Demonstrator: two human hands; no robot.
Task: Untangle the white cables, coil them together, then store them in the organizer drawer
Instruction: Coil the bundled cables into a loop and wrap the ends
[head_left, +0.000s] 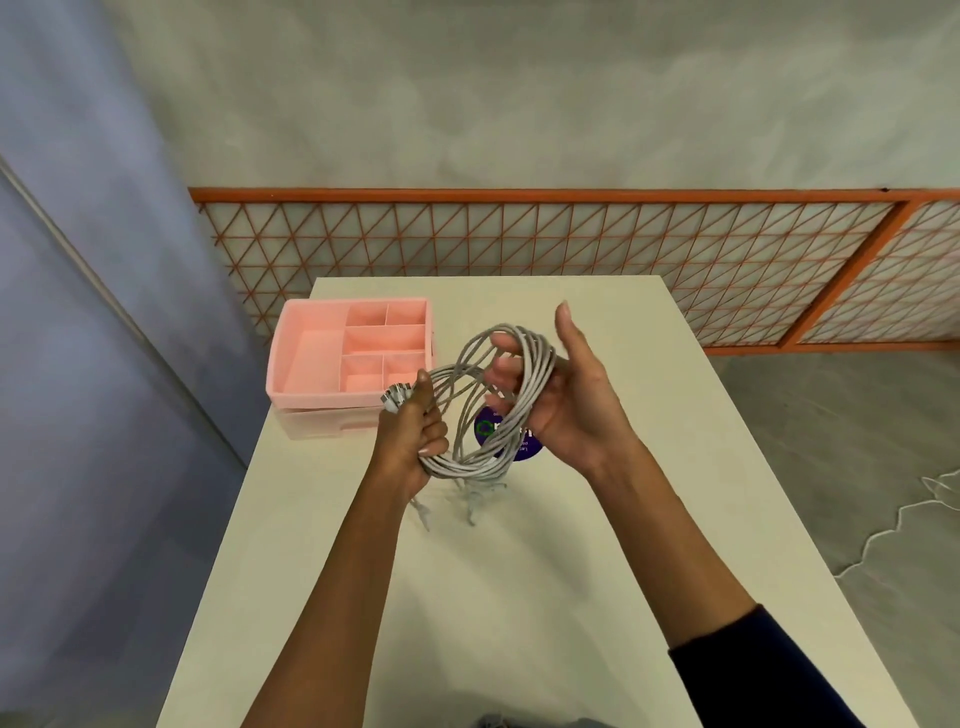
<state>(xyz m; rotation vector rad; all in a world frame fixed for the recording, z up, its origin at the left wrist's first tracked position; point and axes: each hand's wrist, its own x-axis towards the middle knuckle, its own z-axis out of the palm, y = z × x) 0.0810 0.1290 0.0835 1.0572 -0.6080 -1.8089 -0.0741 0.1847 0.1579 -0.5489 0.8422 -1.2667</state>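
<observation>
The left hand (410, 441) is closed in a fist around the lower part of a bundle of white cables (488, 400), with a cluster of metal plugs (396, 396) sticking out above the thumb. The right hand (561, 395) is partly open: the thumb points up, and the fingers (506, 371) are hooked through the upper loops of the same bundle, so the coil is stretched between both hands above the table. A few loose cable ends (472, 506) hang down from the coil toward the tabletop; whether they touch it is hard to tell. A dark sleeve (748, 670) covers the right forearm near the bottom edge; the left forearm is bare.

Under the coil, partly hidden by it, a round purple sticker (511, 439) lies on the table (519, 597), which is a plain cream rectangle. At the table's far left corner, just beyond the left hand, sits a pink organizer (350, 358) with open compartments on top and a closed drawer (332, 423) below.

Behind the table runs a low orange lattice panel (571, 239) against a pale grey wall (493, 93). A bluish partition (78, 260) stands on the left. On the grey floor (857, 441) to the right, a thin white cord (893, 525) trails in a wavy line.
</observation>
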